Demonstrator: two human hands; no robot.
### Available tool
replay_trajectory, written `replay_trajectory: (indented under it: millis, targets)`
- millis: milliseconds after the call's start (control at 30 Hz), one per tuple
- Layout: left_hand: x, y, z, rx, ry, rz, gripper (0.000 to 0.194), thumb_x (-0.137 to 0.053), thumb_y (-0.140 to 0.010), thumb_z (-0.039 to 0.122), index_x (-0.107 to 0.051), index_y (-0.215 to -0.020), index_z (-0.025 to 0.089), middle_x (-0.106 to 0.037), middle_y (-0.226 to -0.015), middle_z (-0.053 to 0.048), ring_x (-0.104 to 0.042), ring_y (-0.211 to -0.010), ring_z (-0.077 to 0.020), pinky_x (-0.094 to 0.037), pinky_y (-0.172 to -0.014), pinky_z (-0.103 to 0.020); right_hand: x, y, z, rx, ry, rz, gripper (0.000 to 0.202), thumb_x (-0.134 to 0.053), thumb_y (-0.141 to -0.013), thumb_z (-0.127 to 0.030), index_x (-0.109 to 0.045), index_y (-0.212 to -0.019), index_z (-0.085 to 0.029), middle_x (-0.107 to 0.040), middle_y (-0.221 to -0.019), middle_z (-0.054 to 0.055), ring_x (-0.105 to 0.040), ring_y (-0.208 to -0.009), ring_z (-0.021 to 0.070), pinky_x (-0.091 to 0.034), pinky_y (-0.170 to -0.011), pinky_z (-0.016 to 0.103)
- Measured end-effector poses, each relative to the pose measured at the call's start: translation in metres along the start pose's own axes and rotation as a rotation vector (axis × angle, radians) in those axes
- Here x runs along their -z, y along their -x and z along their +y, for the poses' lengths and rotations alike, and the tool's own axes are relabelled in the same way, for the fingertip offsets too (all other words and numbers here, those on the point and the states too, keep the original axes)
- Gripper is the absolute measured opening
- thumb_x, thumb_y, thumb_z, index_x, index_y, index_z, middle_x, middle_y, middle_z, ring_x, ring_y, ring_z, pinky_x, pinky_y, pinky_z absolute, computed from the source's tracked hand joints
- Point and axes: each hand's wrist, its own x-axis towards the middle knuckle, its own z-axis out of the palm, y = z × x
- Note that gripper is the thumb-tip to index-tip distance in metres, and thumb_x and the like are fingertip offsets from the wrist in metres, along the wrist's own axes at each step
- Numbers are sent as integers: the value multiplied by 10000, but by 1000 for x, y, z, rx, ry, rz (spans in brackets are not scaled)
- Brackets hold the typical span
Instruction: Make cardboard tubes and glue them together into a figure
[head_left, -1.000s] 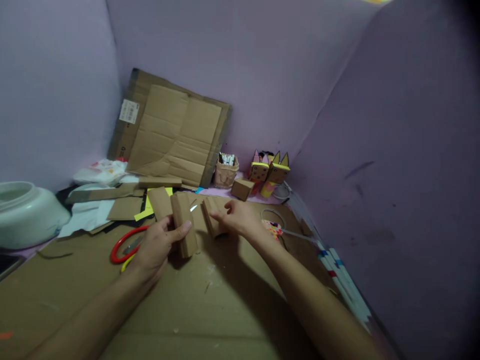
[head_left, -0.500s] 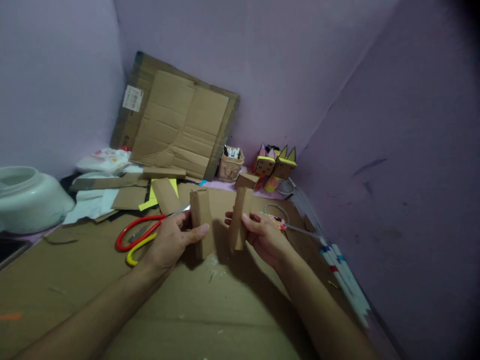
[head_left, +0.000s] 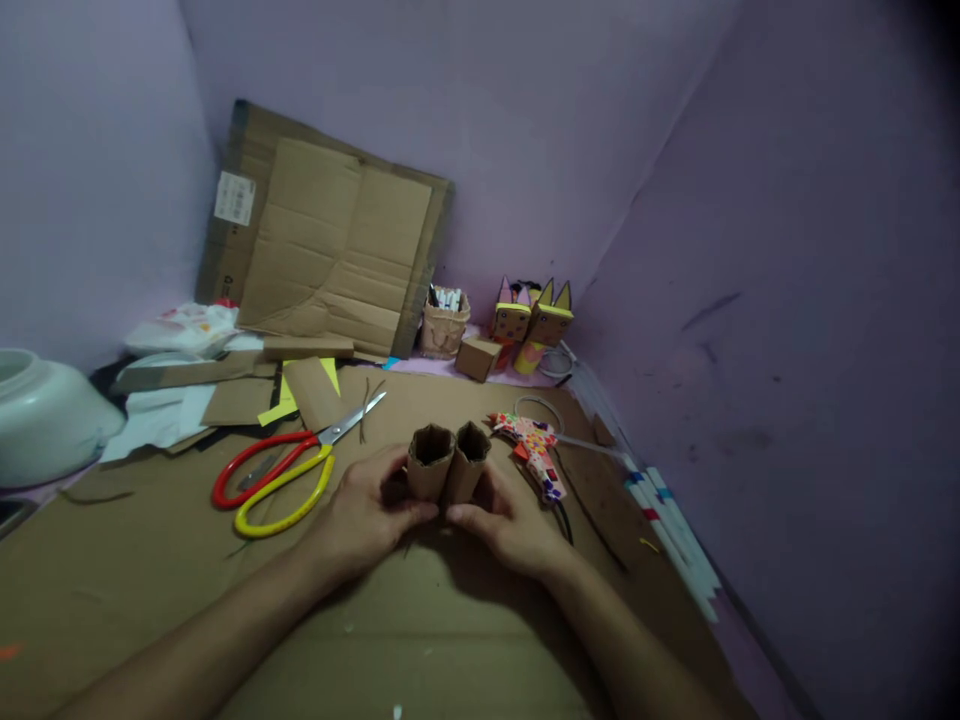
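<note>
Right now your left hand (head_left: 371, 510) pinches a wider cardboard tube (head_left: 430, 465) between thumb and fingers, and your right hand (head_left: 517, 520) grips a narrower cardboard tube (head_left: 469, 465) the same way. Both tubes are side by side over the middle of the surface (head_left: 375, 640), close together, their open, jagged ends facing up toward you; whether their bases touch the surface is hard to tell.

To the left of your hands lie scissors (head_left: 326, 440) with one red and one yellow handle, blades partly open and pointing toward the far edge. A flower-patterned glue gun (head_left: 536, 450) lies just beyond your right hand — its nozzle points left, toward the tubes. White sticks (head_left: 671, 530) line the right edge. Near the far edge you have a small cardboard box (head_left: 478, 358) and a holder of pens (head_left: 445, 328) — the large cardboard sheets (head_left: 330, 240) lean against the wall (head_left: 525, 130) behind.
</note>
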Motion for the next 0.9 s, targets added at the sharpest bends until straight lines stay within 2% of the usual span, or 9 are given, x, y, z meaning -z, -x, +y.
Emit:
replay_trajectory:
  millis: [167,300,500,900]
  targets:
    - [0,0,9,30,0,-19,318,-702,-649,156,-659,-963,183,-706,-947,-61,-645,-912,-262,-503,-803,-344,-3,1,3,-69,-25,34,420,-723,-680,-239,-577,-1073,-215,-629,-1093,47,-531,-1079,265,-419,-918,373]
    - [0,-1,14,45,7,4,294,-700,-607,120,-686,-897,170,-711,-862,-41,-640,-848,-252,-496,-742,-317,-5,-1,2,-88,-43,79,385,-748,-640,-259,-609,-995,-200,-650,-1016,50,-562,-987,258,-439,-874,366]
    - [0,-3,11,32,-25,17,262,-704,-610,134,-691,-869,172,-702,-809,-27,-619,-786,-231,-475,-690,-289,-6,-1,2,-101,-70,120,236,-731,-631,-221,-615,-834,-198,-653,-865,19,-584,-871,226,-442,-826,340]
    - [1,1,-1,-23,-43,3,280,-738,-656,213,-683,-929,181,-693,-860,-46,-612,-831,-236,-484,-719,-297,-10,0,3,-126,-61,185,183,-744,-605,-239,-623,-733,-187,-644,-740,2,-591,-747,206,-460,-744,318]
